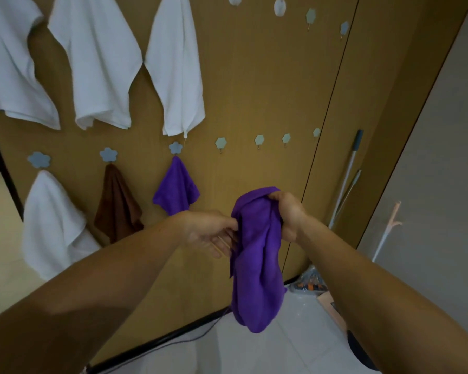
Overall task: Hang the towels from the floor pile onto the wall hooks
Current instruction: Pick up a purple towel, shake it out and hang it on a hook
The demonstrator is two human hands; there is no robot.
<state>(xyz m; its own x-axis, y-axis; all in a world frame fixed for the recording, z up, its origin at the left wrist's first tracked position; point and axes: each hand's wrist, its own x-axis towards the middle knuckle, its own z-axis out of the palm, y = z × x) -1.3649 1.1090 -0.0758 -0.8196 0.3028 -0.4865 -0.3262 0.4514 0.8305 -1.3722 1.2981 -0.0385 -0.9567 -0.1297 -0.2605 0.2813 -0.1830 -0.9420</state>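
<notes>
A purple towel (256, 265) hangs in front of the wooden wall. My right hand (288, 211) grips its bunched top corner. My left hand (214, 232) pinches the towel's left edge just below. On the lower row of hooks hang a white towel (52, 225), a brown towel (116, 206) and another purple towel (176, 187). The nearest bare hook (221, 143) of that row is above my hands, with more bare hooks (259, 140) to its right. Three large white towels (97, 60) hang on the upper row. The floor pile is out of view.
A mop handle (347, 174) leans in the corner at the right, beside a pink stand (388, 230) against the grey wall. A bag of clutter (310, 282) lies at the wall's foot. A dark cable (195, 336) runs along the white tiled floor.
</notes>
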